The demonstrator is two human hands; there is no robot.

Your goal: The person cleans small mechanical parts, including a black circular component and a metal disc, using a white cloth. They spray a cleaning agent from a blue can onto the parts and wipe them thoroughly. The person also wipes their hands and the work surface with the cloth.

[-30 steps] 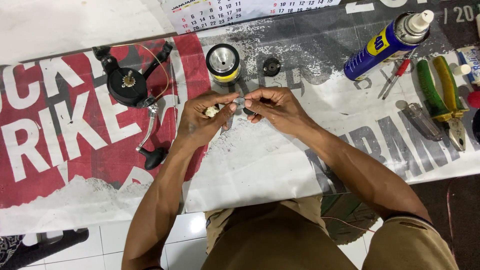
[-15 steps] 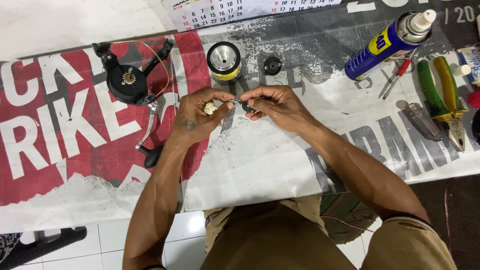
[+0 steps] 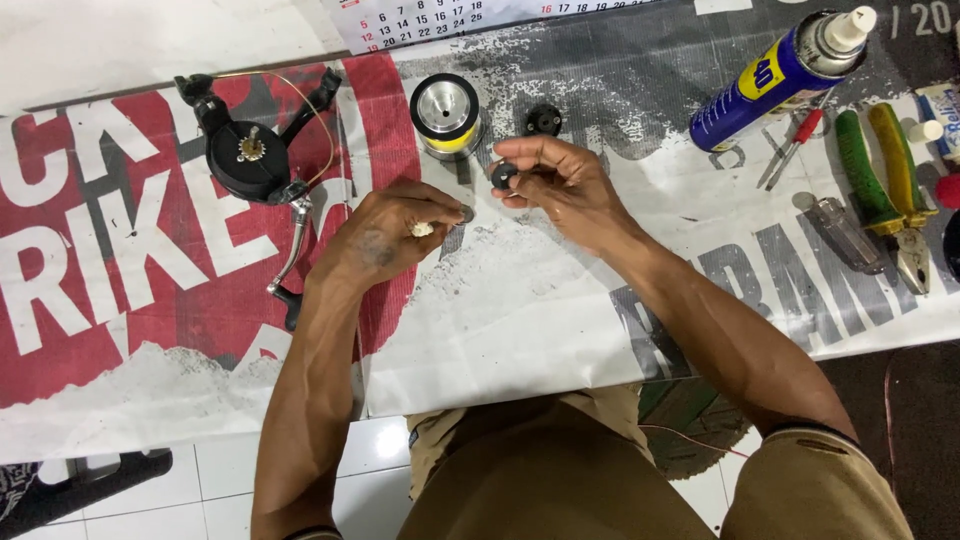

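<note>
Small black round part [image 3: 503, 175] pinched in right hand [image 3: 560, 185], above the counter [image 3: 520, 320], just below the spool.

R fingers clenched on the black part; left hand [image 3: 385, 235] w/ fingers closed on a small pale bit [image 3: 422, 229], a tiny metal piece at its fingertips. Hands near, not touching. Silver/yellow spool [image 3: 446, 115] & black knob [image 3: 544, 119] just behind; black reel body [image 3: 250, 160] to the left; blue spray can [image 3: 780, 75] & green/yellow pliers [image 3: 890, 185] well to the right.

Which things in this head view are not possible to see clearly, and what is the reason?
- Small pale piece in the left hand: mostly covered by the fingers.
- Small black round part in the right hand: too small for details.
- Green and yellow pliers: another dark thing beside them is cut by the right edge.
</note>
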